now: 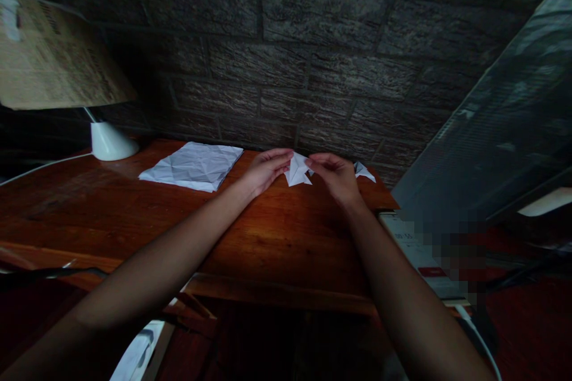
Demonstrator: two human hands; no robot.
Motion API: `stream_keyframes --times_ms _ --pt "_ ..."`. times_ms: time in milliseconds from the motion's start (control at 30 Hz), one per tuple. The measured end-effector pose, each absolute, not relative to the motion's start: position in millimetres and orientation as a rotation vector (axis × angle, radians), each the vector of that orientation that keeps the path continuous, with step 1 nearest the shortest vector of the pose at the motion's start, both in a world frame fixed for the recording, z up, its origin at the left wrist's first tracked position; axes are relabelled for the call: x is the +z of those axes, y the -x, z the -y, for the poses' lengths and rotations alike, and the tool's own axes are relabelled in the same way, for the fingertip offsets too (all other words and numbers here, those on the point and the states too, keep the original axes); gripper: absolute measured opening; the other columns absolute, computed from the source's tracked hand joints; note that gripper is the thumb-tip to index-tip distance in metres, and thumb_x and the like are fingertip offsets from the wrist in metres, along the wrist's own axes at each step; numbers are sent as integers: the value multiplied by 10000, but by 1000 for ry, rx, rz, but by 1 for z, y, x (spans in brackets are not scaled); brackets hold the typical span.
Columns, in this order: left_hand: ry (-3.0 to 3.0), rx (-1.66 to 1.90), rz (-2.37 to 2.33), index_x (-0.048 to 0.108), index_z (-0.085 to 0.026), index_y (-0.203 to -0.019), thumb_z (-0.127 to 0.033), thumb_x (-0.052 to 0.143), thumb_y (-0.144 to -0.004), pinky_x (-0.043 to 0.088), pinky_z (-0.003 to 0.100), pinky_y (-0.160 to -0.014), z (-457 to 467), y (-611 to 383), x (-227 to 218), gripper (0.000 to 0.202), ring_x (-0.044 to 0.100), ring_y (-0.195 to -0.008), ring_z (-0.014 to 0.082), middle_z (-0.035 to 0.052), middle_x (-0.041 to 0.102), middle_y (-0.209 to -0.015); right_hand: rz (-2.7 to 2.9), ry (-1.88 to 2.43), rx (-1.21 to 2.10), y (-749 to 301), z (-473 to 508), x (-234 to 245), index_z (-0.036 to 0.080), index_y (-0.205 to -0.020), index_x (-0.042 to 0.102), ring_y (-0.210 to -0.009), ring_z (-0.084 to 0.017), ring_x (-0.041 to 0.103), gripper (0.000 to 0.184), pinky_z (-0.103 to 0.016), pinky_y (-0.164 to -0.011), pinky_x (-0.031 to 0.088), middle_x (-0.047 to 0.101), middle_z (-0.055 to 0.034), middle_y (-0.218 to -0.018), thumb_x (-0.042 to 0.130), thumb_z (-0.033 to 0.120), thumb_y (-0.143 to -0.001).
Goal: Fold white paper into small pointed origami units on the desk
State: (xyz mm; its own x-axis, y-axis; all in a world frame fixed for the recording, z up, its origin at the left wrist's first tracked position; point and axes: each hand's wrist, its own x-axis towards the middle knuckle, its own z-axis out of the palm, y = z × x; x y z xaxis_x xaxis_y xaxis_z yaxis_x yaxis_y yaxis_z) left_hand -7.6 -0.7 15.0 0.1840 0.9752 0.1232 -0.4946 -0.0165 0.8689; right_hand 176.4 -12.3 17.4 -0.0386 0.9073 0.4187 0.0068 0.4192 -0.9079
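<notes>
A small white piece of folded paper [297,169] with pointed corners is held up above the far part of the wooden table [268,244]. My left hand [268,171] pinches its upper left edge between thumb and fingers. On the other side, my right hand [334,174] grips the upper right edge, its thumb toward the paper. Just beyond the right hand lies another folded white paper piece [366,172], partly hidden by that hand. To the left of my left hand rests a stack of creased white paper sheets [192,165].
A lamp with a white base [111,141] and a brown papery shade [58,53] stands at the back left, its cord running left. Behind the table rises a dark brick wall [322,18]. On the right are a grey panel [482,119] and a lit screen [415,250].
</notes>
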Motion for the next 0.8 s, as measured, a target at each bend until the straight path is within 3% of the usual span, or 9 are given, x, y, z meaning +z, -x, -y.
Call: stream_keyframes --times_ms 167,333,633,800 --pt "-1026 1340 -675 734 -144 -863 -228 844 -643 474 261 -750 4 6 18 259 626 -729 108 15 713 -786 1461 900 902 -175 14 16 218 -819 745 -806 -180 670 243 -361 -816 519 751 -28 -849 817 398 -672" --pt "-1035 1330 -668 721 -147 -912 -195 900 -516 476 283 -776 9 1 18 437 639 -742 125 16 721 -798 1491 907 870 -172 17 16 226 -819 742 -813 -174 661 236 -353 -823 516 751 -22 -855 798 420 -697" --pt "-1062 1436 -717 727 -164 -866 -324 899 -537 453 236 -656 2 2 11 403 597 -657 103 -25 672 -699 1645 789 1092 -170 16 11 203 -871 730 -806 -146 628 320 -303 -812 491 730 -4 -872 811 442 -673" --pt "-1026 1444 -699 727 -164 -856 -309 903 -531 465 242 -642 2 1 12 397 605 -669 114 2 700 -758 1666 798 1136 -172 14 8 186 -854 713 -673 -109 555 299 -256 -662 456 673 11 -761 792 427 -695"
